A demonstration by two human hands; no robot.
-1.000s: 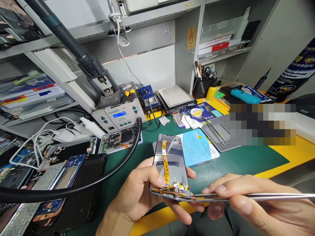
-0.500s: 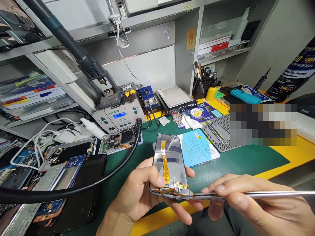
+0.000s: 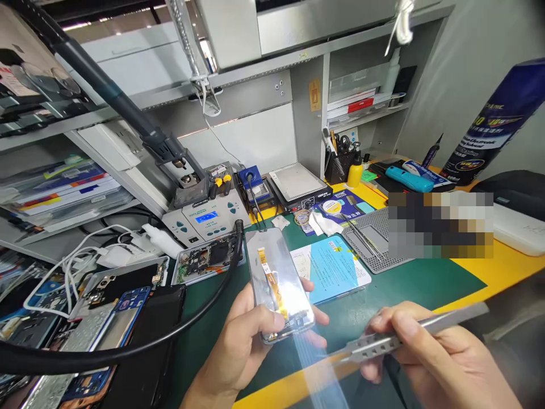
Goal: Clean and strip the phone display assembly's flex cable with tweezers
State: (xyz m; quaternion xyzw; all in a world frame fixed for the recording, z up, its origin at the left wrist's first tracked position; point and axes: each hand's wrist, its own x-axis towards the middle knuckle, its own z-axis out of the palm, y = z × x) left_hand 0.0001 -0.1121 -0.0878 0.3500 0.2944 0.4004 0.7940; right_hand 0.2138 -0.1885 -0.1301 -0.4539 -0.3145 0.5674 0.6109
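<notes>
My left hand grips a phone screen assembly, tilted back-side up, thumb near its lower edge and fingers behind it. An orange flex cable runs lengthwise over its shiny back. In my right hand is a pair of metal tweezers, pinched between thumb and fingers and pointing left. A translucent bluish strip of film trails from the screen's lower edge down out of view. The tweezers' blurred tips overlap the film; whether they pinch it I cannot tell.
Behind the screen lie a blue-and-white booklet and a perforated mat with tweezers on it. A black hose arcs across the left, beside opened phones. A soldering station and a flat heating plate stand at the back.
The tweezers have come away from the screen's lower edge and turned, now tilted. A translucent strip shows below the screen. The screen sits slightly further left; the camera view has shifted.
</notes>
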